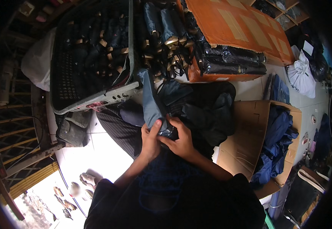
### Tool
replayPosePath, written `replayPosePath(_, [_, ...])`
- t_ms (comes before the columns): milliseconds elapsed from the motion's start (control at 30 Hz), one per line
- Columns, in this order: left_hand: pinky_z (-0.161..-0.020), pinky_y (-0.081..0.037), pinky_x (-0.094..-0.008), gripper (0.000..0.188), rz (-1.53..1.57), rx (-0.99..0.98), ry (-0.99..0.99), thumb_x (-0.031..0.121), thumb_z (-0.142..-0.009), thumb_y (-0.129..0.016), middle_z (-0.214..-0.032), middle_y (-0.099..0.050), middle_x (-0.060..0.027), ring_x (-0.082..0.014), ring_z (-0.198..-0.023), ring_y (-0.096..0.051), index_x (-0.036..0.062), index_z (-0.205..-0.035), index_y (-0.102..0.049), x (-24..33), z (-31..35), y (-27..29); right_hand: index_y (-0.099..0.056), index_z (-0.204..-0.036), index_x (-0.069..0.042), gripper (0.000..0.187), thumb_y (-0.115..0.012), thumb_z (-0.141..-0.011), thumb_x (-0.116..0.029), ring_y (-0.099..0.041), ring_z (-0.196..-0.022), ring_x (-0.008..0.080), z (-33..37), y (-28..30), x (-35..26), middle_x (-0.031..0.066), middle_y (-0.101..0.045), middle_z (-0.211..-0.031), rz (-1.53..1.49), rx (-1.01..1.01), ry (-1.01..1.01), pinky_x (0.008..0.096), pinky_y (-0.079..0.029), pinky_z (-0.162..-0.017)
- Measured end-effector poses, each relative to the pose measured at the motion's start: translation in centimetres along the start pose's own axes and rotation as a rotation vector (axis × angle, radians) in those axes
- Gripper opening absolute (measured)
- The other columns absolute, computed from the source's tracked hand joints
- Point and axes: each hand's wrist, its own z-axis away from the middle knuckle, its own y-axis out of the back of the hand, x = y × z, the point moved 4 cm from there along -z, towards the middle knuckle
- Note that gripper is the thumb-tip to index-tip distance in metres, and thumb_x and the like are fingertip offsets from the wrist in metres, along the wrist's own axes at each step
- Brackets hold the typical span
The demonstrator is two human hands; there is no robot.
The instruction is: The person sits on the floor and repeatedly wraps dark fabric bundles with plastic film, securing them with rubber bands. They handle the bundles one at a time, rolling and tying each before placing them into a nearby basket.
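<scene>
Both my hands hold a long, narrow, grey-blue folded fabric piece (151, 100) above my lap, its far end pointing away from me. It resembles a furled umbrella cover, but I cannot tell its kind. My left hand (150, 141) grips its near end with the thumb pressed on top. My right hand (179, 138) pinches the same end from the other side, fingers curled close to the left thumb. Shiny material shows between the hands; the fingers partly hide it. More loose dark grey-blue fabric (175, 91) lies just beyond, over my legs.
A large dark basket (131, 45) full of black rolled bundles with tan ends stands at the far left. Similar bundles (170, 24) lie beside it. Far right sits an orange carton (246, 28) by plastic-wrapped packs (231, 65). An open cardboard box (242, 141) holds blue fabric (274, 145).
</scene>
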Motion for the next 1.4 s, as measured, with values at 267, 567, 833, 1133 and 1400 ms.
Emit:
replayPosePath(267, [-0.089, -0.046, -0.0307, 0.039, 0.04, -0.149, 0.017, 0.027, -0.089, -0.065, -0.109, -0.065, -0.0117, -0.0177, -0.099, -0.061, -0.0032, -0.114, -0.059, 0.0, -1.3, -1.2, -0.051, -0.12, 0.0, 0.062, -0.083, -0.068, -0.011, -0.06, -0.107, 0.0338, 0.7, -0.3, 1.1, 0.021, -0.058, -0.115, -0.055, 0.151, -0.144, 0.0401, -0.047, -0.09])
replayPosePath(567, [-0.093, -0.048, -0.0367, 0.053, -0.026, -0.122, 0.015, 0.033, -0.088, -0.066, -0.12, -0.061, -0.0161, -0.0235, -0.106, -0.061, -0.0029, -0.124, -0.051, -0.7, -1.2, -0.9, -0.055, -0.115, -0.001, 0.057, -0.083, -0.065, -0.007, -0.061, -0.104, 0.0326, 0.0, 0.3, 0.2, 0.0188, -0.06, -0.113, 0.019, 0.118, 0.037, 0.0376, -0.049, -0.086])
replayPosePath(833, [-0.094, -0.046, -0.0313, 0.037, 0.041, -0.211, 0.052, 0.015, -0.089, -0.063, -0.118, -0.063, -0.0123, -0.0192, -0.105, -0.06, -0.0045, -0.119, -0.057, 0.5, -1.2, -2.2, -0.054, -0.119, 0.002, 0.057, -0.08, -0.069, -0.01, -0.06, -0.104, 0.0345, -0.2, 0.3, 0.6, 0.0216, -0.057, -0.116, 0.034, 0.012, -0.049, 0.0388, -0.048, -0.087])
replayPosePath(1133, [-0.078, -0.046, -0.0266, 0.029, 0.044, 0.062, 0.034, 0.022, -0.09, -0.065, -0.097, -0.063, -0.0039, -0.0127, -0.087, -0.059, 0.0007, -0.109, -0.06, -3.1, -2.3, 1.4, -0.052, -0.122, 0.007, 0.057, -0.076, -0.076, -0.015, -0.054, -0.111, 0.039, 0.0, -0.1, 1.8, 0.0256, -0.053, -0.12, 0.164, -0.05, -0.04, 0.0406, -0.043, -0.095])
replayPosePath(1400, [-0.078, -0.045, -0.0259, 0.028, -0.049, 0.098, 0.065, 0.025, -0.091, -0.063, -0.097, -0.063, -0.0043, -0.012, -0.086, -0.058, 0.0017, -0.108, -0.059, -4.3, -3.2, 1.0, -0.053, -0.119, 0.013, 0.057, -0.077, -0.075, -0.014, -0.055, -0.114, 0.0384, 1.0, 0.1, 2.7, 0.0268, -0.051, -0.126, 0.408, -0.044, -0.107, 0.0388, -0.045, -0.095])
